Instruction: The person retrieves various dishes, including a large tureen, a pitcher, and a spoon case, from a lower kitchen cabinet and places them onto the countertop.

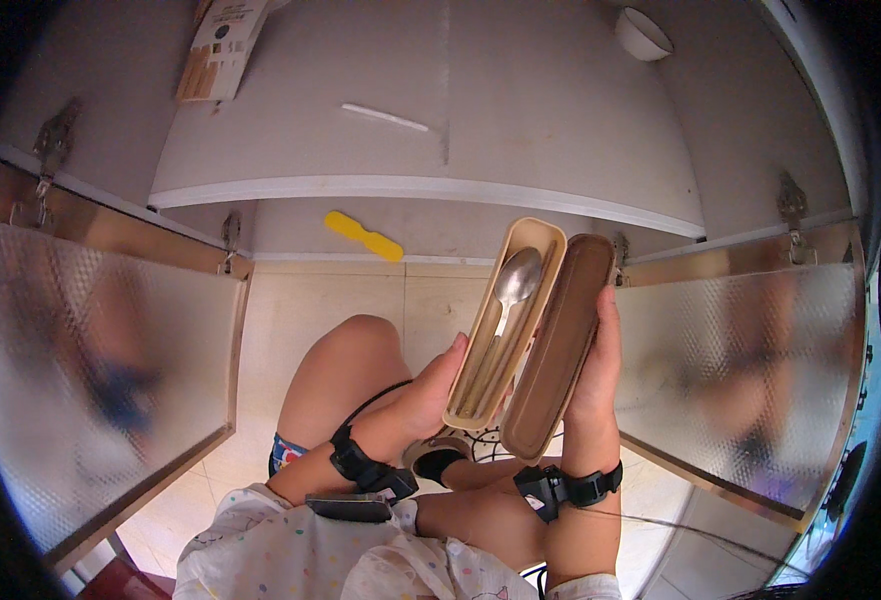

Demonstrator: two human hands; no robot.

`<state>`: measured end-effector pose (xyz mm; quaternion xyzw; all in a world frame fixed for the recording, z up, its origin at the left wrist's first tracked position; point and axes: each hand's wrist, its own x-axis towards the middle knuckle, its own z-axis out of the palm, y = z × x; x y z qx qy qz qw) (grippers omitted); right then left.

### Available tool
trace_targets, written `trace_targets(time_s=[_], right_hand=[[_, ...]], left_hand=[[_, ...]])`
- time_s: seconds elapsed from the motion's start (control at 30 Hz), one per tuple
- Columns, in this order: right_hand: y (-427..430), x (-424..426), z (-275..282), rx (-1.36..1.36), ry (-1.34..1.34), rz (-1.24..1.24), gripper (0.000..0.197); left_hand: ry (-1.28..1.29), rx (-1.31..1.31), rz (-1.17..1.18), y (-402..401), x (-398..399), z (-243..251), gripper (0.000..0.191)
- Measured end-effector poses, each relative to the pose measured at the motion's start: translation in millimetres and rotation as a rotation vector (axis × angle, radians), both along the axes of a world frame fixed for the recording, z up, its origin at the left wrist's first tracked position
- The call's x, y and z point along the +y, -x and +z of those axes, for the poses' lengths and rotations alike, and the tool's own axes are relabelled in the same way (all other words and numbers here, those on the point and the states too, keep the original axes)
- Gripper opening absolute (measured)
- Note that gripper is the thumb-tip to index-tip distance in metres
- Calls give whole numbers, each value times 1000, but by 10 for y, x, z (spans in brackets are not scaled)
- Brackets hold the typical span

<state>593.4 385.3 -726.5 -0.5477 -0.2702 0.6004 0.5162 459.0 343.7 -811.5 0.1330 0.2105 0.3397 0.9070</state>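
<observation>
My left hand [440,390] grips a narrow cream cutlery case [478,360], tilted up and uncovered. Inside it lies a metal spoon [517,279], bowl towards the far end, with what look like chopsticks [541,292] along the side wall. In my right hand [596,367] is the brown lid [560,345] of the case, its rimmed inner face up, held along the right side of the case. Most of the fingers on both hands are hidden beneath the case and lid.
An open cabinet spreads before me, with textured glass doors [162,360] [733,367] swung out on both sides. A white stick [385,117], a printed carton [223,52] and a white bowl [643,34] rest on the shelf [545,150]. Below it lies a yellow plastic piece [364,235].
</observation>
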Motion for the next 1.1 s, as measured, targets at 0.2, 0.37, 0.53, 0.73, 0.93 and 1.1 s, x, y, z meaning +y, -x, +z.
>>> trace_targets(time_s=[0.2,0.37,0.53,0.73,0.93,1.1], right_hand=[[33,19,-73,51,-18,-70,46],[-34,23,-138,42,-48,6,47],[-15,43,-114,31,-88,-4,46],[161,35,-200,-538,-287,119,59],[214,38,-328,-594,-293,204,56],[192,71,-316,-385,-189,108,61]], left_hand=[[-109,132,96,27,-83,-53,59],[-111,235,95,8,-79,-5,58],[-59,191,148,-30,-70,28,56],[-173,413,209,-111,-64,42,52],[-142,515,260,-238,-84,13,45],[-308,371,159,-135,-19,133,35]])
